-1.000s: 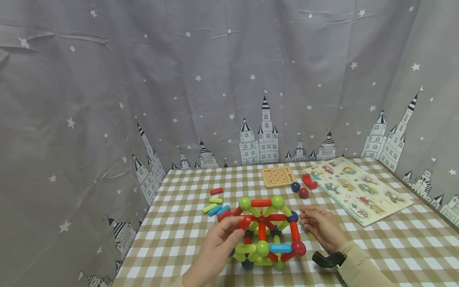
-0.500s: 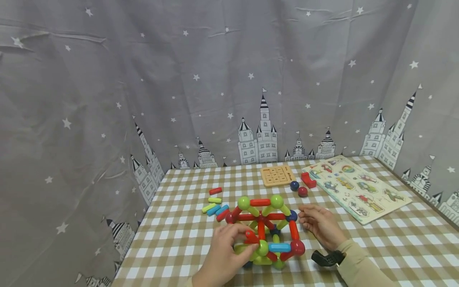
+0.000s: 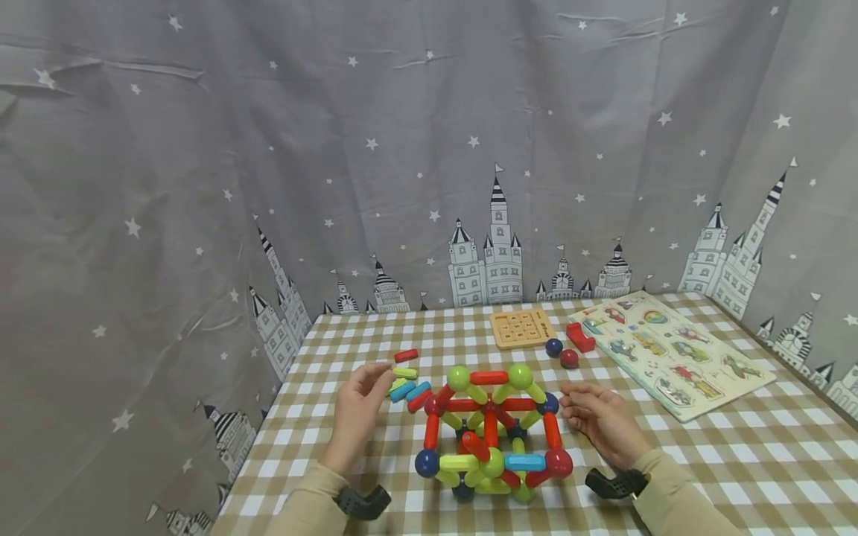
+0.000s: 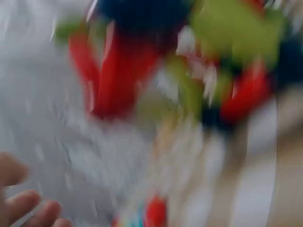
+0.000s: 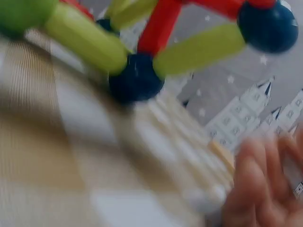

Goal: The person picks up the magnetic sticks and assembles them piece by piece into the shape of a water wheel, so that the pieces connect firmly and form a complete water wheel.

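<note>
A frame of magnetic building rods and balls in red, green, blue and navy stands before me on the cloth. One red rod juts up at a tilt from its front green ball. To the left of the frame, my left hand is over the table with its fingertips at a yellow-green rod. In the left wrist view, its fingers look loose and blurred. My right hand, fingers loosely bent and holding nothing, rests beside the frame's navy ball.
Loose blue rods and red rods lie behind the left side. Farther back are a wooden number puzzle, a navy ball, a red ball and a red arched block. A picture puzzle board lies right.
My left hand has set the red rod at the front green ball, let go, and moved left and back toward the loose rods. The right hand has stayed in place.
</note>
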`<action>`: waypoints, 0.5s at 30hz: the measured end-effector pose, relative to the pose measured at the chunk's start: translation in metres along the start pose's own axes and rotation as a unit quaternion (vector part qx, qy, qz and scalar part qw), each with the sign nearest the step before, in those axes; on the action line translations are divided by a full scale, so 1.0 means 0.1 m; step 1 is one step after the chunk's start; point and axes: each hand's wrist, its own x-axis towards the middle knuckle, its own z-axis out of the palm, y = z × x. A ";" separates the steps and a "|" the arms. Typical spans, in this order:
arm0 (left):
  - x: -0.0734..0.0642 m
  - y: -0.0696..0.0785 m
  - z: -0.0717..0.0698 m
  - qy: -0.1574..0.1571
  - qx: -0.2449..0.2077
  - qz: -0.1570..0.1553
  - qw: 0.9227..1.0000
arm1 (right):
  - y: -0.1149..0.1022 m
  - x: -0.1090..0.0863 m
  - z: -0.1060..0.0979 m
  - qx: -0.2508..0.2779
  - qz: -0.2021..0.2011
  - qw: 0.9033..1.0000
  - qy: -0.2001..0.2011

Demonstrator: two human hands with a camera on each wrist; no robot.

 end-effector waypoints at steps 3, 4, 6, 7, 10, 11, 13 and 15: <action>0.15 -0.38 -0.02 -0.013 0.078 -0.040 0.996 | 0.01 -0.04 0.03 -0.021 -0.059 0.996 -0.062; 0.17 -0.49 -0.02 -0.020 0.109 -0.041 0.993 | 0.01 -0.05 0.04 -0.029 -0.082 0.993 -0.083; 0.18 -0.65 0.00 -0.032 0.141 -0.021 0.989 | 0.01 -0.09 0.07 -0.041 -0.114 0.987 -0.107; 0.18 -0.71 0.02 -0.034 0.148 -0.006 0.988 | 0.01 -0.10 0.09 -0.052 -0.122 0.985 -0.109; 0.19 -0.78 0.05 -0.036 0.168 0.039 0.984 | 0.00 -0.14 0.15 -0.102 -0.125 0.984 -0.077; 0.20 -0.78 0.06 -0.036 0.173 0.048 0.983 | -0.01 -0.14 0.17 -0.120 -0.122 0.983 -0.062; 0.22 -0.78 0.07 -0.037 0.188 0.052 0.980 | -0.01 -0.15 0.19 -0.143 -0.119 0.982 -0.044; 0.24 -0.77 0.08 -0.041 0.210 0.050 0.976 | -0.01 -0.15 0.21 -0.157 -0.121 0.980 -0.035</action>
